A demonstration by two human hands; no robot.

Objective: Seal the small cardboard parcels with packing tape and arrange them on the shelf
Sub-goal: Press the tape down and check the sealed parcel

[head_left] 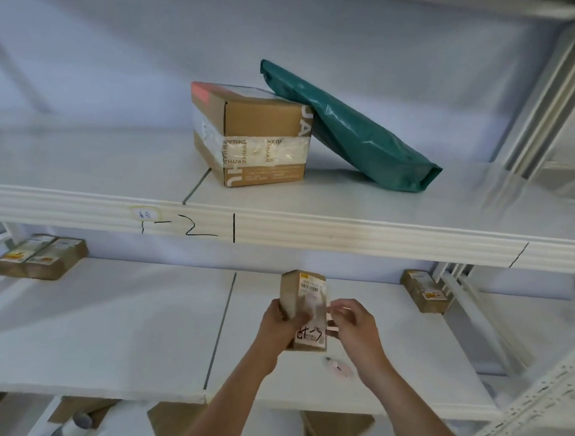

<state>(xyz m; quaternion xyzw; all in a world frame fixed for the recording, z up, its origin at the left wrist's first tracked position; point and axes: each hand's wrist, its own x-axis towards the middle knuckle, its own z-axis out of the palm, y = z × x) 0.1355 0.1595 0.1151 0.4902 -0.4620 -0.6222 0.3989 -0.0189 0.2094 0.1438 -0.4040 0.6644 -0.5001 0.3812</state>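
A small cardboard parcel with a white label and black handwriting is held above the middle shelf. My left hand grips its left side, thumb across the front. My right hand pinches a strip of clear tape at the parcel's right edge, fingers curled. Two small parcels lie side by side at the far left of the same shelf, and another small parcel lies at the far right.
On the upper shelf stands a larger taped cardboard box with a green plastic mailer bag leaning on it. A small pink tool lies on the middle shelf under my right hand. Cardboard boxes sit below.
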